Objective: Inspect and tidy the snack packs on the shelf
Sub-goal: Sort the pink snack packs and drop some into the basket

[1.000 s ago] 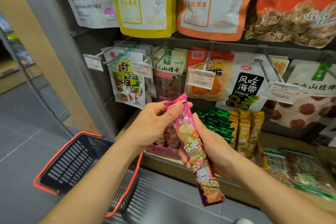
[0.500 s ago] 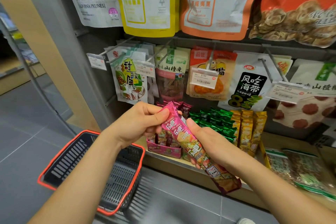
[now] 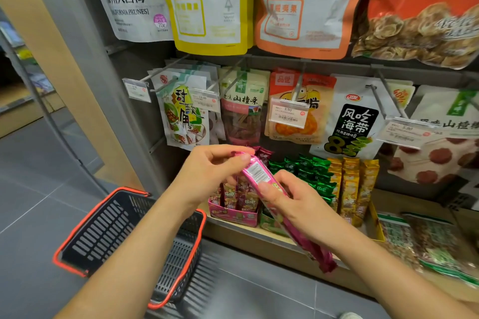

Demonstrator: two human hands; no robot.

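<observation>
Pink foil catches the light on the long snack pack (image 3: pixel 261 184) held slantwise between both hands in front of the shelf (image 3: pixel 259 234), its white printed label turned up toward the camera. The left hand (image 3: pixel 207 176) pinches the top seal, its fingers (image 3: pixel 233 156) closed on the crimp, while the right hand (image 3: pixel 293 204) grips the pack's middle, thumb across the face; the lower end sticks out past the right wrist toward 5 o'clock. To read the label well, the likely best course is to keep the pinch light so the foil does not crease, and to turn the pack by rolling it between the fingers rather than bending it. Its home appears to be the pink display box (image 3: pixel 233 212), just behind the hands at 12 o'clock, where like packs stand upright. Green packs (image 3: pixel 311 176) crowd that box at 3 o'clock and hanging bags with a price tag (image 3: pixel 287 114) overhang it, so a straight downward entry looks safest. The shopping basket (image 3: pixel 116 230) on the floor at 8 o'clock leaves the left elbow little room.
</observation>
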